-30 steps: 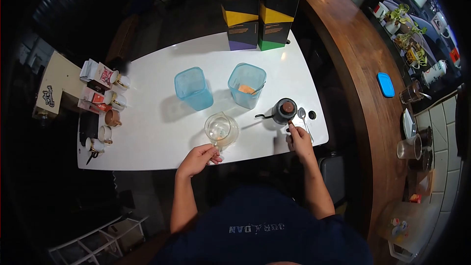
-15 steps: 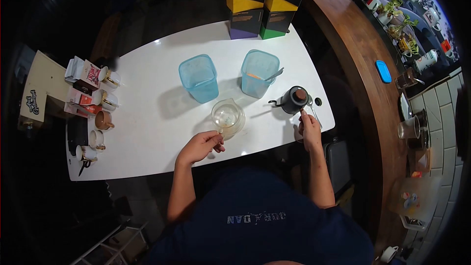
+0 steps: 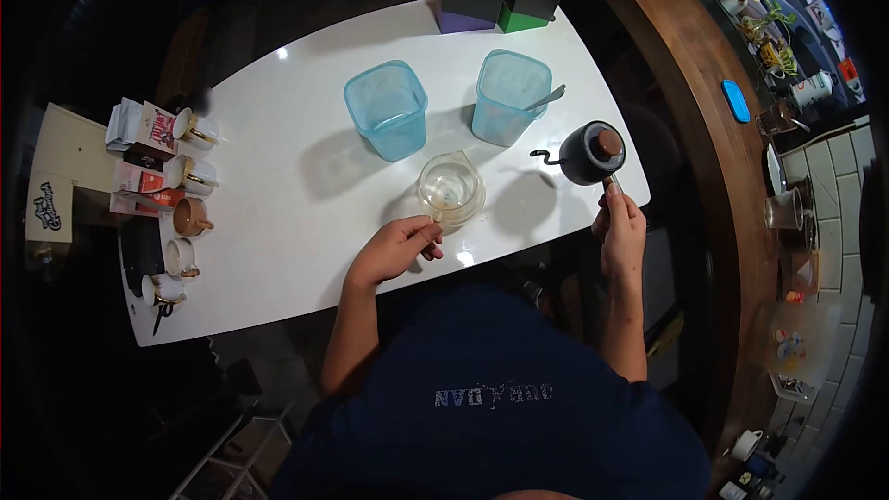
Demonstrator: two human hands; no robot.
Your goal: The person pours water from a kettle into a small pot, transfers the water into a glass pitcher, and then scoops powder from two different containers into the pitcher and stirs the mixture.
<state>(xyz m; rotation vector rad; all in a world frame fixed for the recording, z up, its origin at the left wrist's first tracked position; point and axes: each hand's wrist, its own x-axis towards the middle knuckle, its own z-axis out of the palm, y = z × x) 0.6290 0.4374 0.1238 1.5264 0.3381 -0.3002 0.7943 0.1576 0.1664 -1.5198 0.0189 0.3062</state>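
Note:
My right hand [image 3: 621,227] is closed round the handle of a small black gooseneck kettle [image 3: 585,157] with a brown lid knob. The kettle hangs above the white table [image 3: 278,213], its shadow apart from it and its spout pointing left. By its handle, my left hand [image 3: 396,250] pinches a clear glass coffee server [image 3: 451,190] that stands on the table. Behind the server are two translucent blue plastic containers: the left one [image 3: 396,134], and the right one [image 3: 500,125] with a grey utensil handle [image 3: 548,98] leaning out of it.
Several cups, among them a brown cup [image 3: 192,217], line the left edge beside coffee bags [image 3: 153,130]. Tall dark boxes [image 3: 472,0] stand at the table's far edge. A wooden counter [image 3: 690,93] runs along the right, with a blue lid [image 3: 735,102] on it.
My right hand has lifted the kettle off the table. My left hand keeps its hold on the server's handle. The view has shifted slightly.

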